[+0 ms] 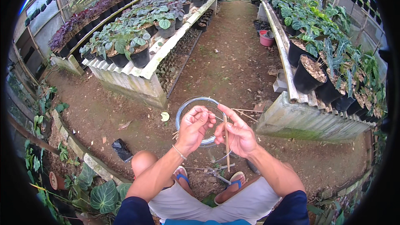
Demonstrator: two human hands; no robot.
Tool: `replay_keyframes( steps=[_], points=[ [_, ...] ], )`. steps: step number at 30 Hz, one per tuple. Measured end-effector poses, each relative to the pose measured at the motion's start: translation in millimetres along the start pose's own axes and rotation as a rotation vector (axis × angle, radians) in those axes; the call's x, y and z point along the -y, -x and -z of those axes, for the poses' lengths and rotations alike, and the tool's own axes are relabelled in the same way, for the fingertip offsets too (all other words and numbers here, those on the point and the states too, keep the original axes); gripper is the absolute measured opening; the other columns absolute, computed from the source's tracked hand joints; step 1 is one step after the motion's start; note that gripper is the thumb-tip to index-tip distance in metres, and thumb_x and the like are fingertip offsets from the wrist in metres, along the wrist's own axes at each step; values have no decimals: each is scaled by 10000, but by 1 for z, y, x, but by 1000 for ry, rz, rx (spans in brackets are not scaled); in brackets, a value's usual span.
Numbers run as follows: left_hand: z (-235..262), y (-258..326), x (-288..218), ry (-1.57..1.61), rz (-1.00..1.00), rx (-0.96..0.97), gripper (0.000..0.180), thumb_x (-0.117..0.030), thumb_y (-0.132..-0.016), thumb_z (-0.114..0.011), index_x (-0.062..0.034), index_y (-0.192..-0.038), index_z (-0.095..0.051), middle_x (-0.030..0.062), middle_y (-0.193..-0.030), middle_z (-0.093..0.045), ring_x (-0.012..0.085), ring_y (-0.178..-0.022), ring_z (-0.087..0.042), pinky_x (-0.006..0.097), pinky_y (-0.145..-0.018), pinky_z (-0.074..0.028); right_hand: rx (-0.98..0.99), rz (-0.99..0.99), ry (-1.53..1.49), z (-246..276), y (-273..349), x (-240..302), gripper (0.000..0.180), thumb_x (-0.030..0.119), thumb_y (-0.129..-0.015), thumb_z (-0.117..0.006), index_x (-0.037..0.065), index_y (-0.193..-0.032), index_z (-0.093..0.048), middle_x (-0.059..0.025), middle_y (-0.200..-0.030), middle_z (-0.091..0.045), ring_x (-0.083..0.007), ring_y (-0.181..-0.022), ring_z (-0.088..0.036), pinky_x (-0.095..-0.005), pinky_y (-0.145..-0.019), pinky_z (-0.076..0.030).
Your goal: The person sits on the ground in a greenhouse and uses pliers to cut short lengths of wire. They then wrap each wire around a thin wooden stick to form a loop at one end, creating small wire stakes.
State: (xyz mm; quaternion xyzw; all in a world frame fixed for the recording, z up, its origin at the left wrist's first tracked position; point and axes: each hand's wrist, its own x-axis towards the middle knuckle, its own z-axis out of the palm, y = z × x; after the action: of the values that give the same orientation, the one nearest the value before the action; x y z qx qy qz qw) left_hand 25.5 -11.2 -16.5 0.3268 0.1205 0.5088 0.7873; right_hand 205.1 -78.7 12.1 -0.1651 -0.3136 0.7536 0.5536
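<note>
My left hand (pixel 194 128) pinches a thin wire (pixel 217 118) between thumb and fingers, at chest height above the ground. In my right hand (pixel 238 135) a slim brown wooden stick (pixel 227 141) hangs almost upright, held by the thumb and fingers, with the index finger stretched along its top. The wire runs from my left fingertips toward the stick's upper end; whether it is wound round the stick I cannot tell. Behind both hands lies a coil of silvery wire (pixel 178 118) on the soil. What look like pliers (pixel 218 173) lie between my feet.
Several more sticks (pixel 246 114) lie beyond the coil. A black object (pixel 121 150) rests on the soil at left. Potted plants crowd the raised bench (pixel 154 64) on the left and the bench (pixel 300 112) on the right. A dirt path (pixel 225 50) runs between them.
</note>
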Motion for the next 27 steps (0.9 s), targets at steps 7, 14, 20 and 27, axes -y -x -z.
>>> replay_keyframes(
  steps=[7, 14, 20, 27],
  points=[
    [-6, 0, -29, 25, -176, -68, 77, -114, -1035, -615, -50, -1036, -571, 96, -983, -678, 171, -884, -674, 291, -774, -551, 53, -266, 220, 20, -4, -9, 464, 262, -1068, -436, -41, -1408, -522, -234, -1181, -691, -287, -1137, -652, -411, -1031, -462],
    [7, -5, -48, 77, -309, -214, 89, -123, -1039, -610, -50, -1053, -563, 113, -1053, -677, 181, -945, -675, 302, -846, -565, 162, -270, 346, 31, -7, -28, 520, 227, -1023, -503, 11, -1492, -442, -205, -1278, -641, -289, -1172, -623, -420, -1081, -412],
    [19, -8, -69, -10, -524, -429, 131, -167, -1035, -627, -84, -1101, -551, 99, -1126, -660, 179, -1022, -645, 315, -924, -528, 41, -16, 355, 19, -4, -38, 690, 121, -977, -671, 57, -1570, -322, -134, -1421, -466, -227, -1078, -604, -379, -1006, -471],
    [19, -5, -76, -231, -623, -472, 175, -264, -1060, -594, -164, -1179, -514, 68, -1274, -627, 217, -1114, -632, 373, -950, -509, -152, 295, 807, 17, -10, -39, 265, 54, -989, -668, -24, -1242, -661, -115, -1433, -440, -190, -1110, -615, -348, -869, -593]
  ],
)
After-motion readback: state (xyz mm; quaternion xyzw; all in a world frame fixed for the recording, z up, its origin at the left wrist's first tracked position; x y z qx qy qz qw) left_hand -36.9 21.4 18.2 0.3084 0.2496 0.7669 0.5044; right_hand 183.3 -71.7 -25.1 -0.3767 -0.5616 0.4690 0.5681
